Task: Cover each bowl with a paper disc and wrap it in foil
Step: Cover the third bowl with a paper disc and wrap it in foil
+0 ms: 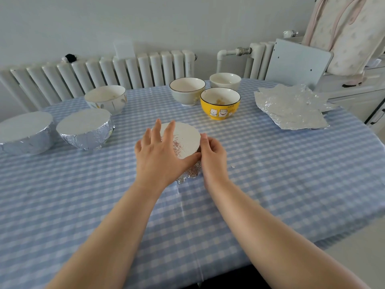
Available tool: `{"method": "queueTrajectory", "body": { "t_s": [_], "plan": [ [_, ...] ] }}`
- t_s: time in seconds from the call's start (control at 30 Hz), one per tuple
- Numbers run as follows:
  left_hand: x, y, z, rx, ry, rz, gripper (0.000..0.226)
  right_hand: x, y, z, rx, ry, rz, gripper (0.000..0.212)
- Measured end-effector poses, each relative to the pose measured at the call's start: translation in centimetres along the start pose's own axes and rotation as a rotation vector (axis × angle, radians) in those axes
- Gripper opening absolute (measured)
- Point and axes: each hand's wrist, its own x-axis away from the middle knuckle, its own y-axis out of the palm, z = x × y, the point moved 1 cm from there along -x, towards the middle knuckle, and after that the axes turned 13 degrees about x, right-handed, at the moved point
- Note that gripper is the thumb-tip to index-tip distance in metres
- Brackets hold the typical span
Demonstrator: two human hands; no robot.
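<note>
The bowl in hand [188,170] sat at the table's near centre, capped by a paper disc [185,138] with crumpled foil [192,171] showing at its near side. The foil looked thin and easily torn and the disc light enough to shift, so the rim edge seemed the best place to press. The left hand [160,151] lay on the disc, fingers spread and straight; the right hand [212,153] curled against the right rim, pinching the foil.
</note>
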Motion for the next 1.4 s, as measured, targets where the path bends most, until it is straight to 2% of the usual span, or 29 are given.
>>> {"method": "queueTrajectory", "body": {
  "t_s": [0.23, 0.73, 1.0, 1.17, 1.3, 1.4],
  "plan": [
    [0.0, 0.0, 0.2, 0.027, -0.005, 0.033, 0.11, -0.1, 0.0, 0.3, -0.032, 0.006, -0.003, 0.024],
    [0.2, -0.1, -0.5, 0.177, -0.072, 0.101, 0.108, -1.2, 1.4, 0.0, -0.253, 0.185, -0.061, 0.014],
    [0.2, -0.4, -1.3, 0.281, -0.084, 0.133, 0.104, -1.3, 1.9, -0.1, -0.293, 0.181, -0.087, 0.011],
    [0.3, -0.7, -2.0, 0.335, -0.12, 0.135, 0.11, -1.0, 2.7, -0.6, -0.361, 0.201, -0.124, 0.009],
    [0.3, -0.7, -2.0, 0.337, -0.117, 0.144, 0.1, -1.2, 2.9, -0.4, -0.374, 0.212, -0.123, 0.003],
    [0.2, -0.6, -2.1, 0.335, -0.124, 0.138, 0.101, -1.4, 2.8, -0.2, -0.368, 0.212, -0.104, 0.021]
  ]
}}
